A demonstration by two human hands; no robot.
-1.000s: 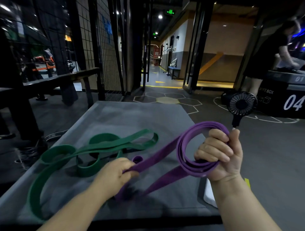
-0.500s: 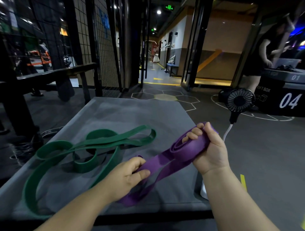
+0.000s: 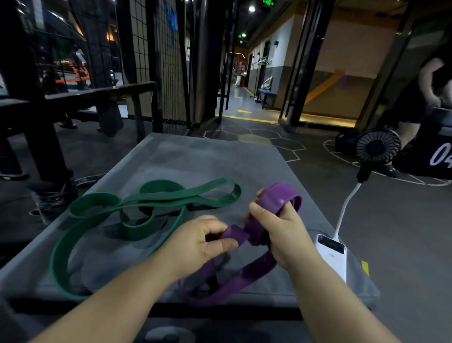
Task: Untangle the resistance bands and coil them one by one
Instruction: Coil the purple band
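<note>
Only one readable mark: white "04" on the side of the black box (image 3: pixel 415 159), 3 o'clock, with the 4 cut by the frame edge. Green lit ceiling sign (image 3: pixel 268 2) at 12 o'clock: symbols too small to read. Blue marking on the mesh panel (image 3: pixel 171 17), 11 o'clock: illegible. Power bank (image 3: pixel 333 254) screen at 4 o'clock: nothing legible.
</note>
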